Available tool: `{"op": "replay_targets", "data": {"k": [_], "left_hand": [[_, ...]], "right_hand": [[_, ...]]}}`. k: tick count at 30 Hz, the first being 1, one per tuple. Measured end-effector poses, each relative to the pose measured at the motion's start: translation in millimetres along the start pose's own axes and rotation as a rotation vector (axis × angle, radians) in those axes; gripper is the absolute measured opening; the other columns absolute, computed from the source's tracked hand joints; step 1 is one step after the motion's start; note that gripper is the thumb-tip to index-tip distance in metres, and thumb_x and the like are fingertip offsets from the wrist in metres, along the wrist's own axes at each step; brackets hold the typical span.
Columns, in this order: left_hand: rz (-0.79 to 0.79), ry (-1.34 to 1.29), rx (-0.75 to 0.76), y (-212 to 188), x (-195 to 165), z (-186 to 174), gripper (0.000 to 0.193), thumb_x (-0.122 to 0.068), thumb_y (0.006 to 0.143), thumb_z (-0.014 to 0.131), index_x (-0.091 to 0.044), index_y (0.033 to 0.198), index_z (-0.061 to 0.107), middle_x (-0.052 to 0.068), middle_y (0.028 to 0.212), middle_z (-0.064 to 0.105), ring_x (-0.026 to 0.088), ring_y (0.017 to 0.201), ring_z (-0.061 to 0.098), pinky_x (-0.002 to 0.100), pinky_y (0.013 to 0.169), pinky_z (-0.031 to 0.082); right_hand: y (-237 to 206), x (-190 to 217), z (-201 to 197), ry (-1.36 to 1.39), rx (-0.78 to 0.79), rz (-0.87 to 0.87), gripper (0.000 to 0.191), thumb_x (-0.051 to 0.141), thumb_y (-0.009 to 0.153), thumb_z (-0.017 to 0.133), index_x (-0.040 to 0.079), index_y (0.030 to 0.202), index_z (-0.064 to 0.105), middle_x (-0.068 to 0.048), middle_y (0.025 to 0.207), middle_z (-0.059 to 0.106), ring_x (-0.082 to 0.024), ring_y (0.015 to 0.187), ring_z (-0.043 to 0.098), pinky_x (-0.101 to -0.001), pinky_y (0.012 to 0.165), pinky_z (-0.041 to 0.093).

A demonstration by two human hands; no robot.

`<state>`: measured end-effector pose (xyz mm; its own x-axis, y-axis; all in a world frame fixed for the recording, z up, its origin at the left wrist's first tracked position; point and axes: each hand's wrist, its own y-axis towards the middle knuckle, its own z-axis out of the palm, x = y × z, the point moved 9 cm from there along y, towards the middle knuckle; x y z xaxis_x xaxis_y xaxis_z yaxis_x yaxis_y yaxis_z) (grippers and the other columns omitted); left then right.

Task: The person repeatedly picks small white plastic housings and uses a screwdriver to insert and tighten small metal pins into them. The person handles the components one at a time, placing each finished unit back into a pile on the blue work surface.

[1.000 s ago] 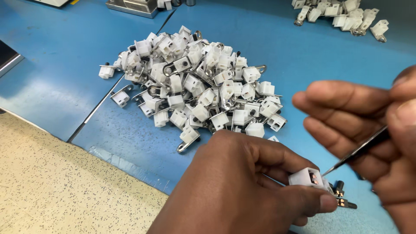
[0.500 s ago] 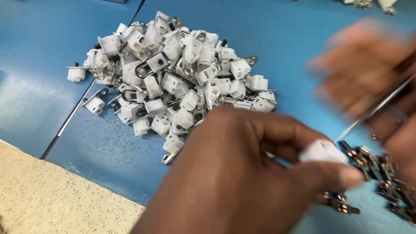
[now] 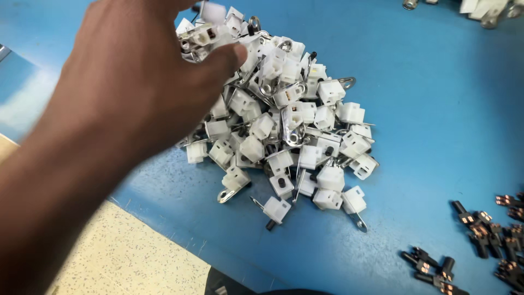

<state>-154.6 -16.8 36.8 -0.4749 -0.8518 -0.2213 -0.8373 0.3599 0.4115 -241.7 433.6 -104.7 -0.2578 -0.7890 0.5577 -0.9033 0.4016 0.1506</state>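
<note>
My left hand point(image 3: 131, 93) reaches in from the lower left, over the left side of a heap of small white plastic parts with metal tabs point(image 3: 295, 125) on the blue table point(image 3: 436, 120). The back of the hand faces me, with the thumb stretched out over the heap. A white part point(image 3: 203, 34) lies right at the fingertips, between thumb and fingers. Whether the fingers grip it is hidden. My right hand is out of view.
Several small dark metal pieces point(image 3: 486, 229) lie scattered at the lower right of the table. More white parts point(image 3: 486, 8) show at the top right edge. A speckled beige surface point(image 3: 131, 262) runs below the table's front edge.
My left hand has swung from the lower right, where it held a white part, up to the heap's left side. My right hand and its thin tool have left the view.
</note>
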Motion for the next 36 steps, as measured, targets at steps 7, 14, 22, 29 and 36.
{"op": "replay_targets", "data": {"k": [7,14,22,29,36], "left_hand": [[-0.377,-1.145,0.516,-82,-83,75,0.042,-0.031,0.085,0.082,-0.011,0.121,0.074,0.005,0.105,0.077,0.015,0.079,0.073,0.031,0.062,0.062],[-0.618,-1.453,0.781,-160,-84,85,0.036,-0.02,0.079,0.089,0.002,0.105,0.082,0.01,0.087,0.084,0.011,0.082,0.081,0.028,0.078,0.066],[-0.577,-1.533,0.712,-160,-87,84,0.037,-0.016,0.073,0.09,0.0,0.103,0.075,0.01,0.089,0.081,0.012,0.086,0.08,0.027,0.079,0.065],[-0.569,-1.482,0.731,-147,-97,88,0.035,-0.016,0.076,0.09,0.002,0.105,0.081,0.012,0.087,0.083,0.012,0.082,0.08,0.027,0.078,0.065],[-0.617,-1.324,0.671,-131,-100,90,0.033,-0.021,0.075,0.089,-0.004,0.103,0.084,0.007,0.085,0.082,0.01,0.08,0.076,0.026,0.069,0.059]], "right_hand": [[-241,55,-4,0.626,0.533,0.017,0.042,0.015,0.084,0.084,0.001,0.121,0.071,-0.017,0.102,0.076,-0.026,0.101,0.074,-0.043,0.085,0.059],[-287,-5,-2,0.156,0.527,-0.022,0.036,0.016,0.082,0.087,0.01,0.115,0.075,-0.009,0.103,0.077,-0.022,0.098,0.074,-0.041,0.089,0.061],[-261,62,-1,-0.337,0.524,-0.195,0.027,0.029,0.079,0.084,0.029,0.105,0.089,0.013,0.1,0.076,-0.007,0.088,0.077,-0.0275,0.08,0.06],[-262,32,-5,-0.53,0.603,-0.004,0.025,0.032,0.083,0.08,0.029,0.107,0.084,0.014,0.099,0.076,-0.005,0.087,0.075,-0.0237,0.08,0.062],[-251,48,-31,0.44,0.259,0.033,0.022,0.017,0.083,0.085,0.009,0.103,0.082,-0.005,0.092,0.074,-0.015,0.078,0.071,-0.0316,0.071,0.06]]}}
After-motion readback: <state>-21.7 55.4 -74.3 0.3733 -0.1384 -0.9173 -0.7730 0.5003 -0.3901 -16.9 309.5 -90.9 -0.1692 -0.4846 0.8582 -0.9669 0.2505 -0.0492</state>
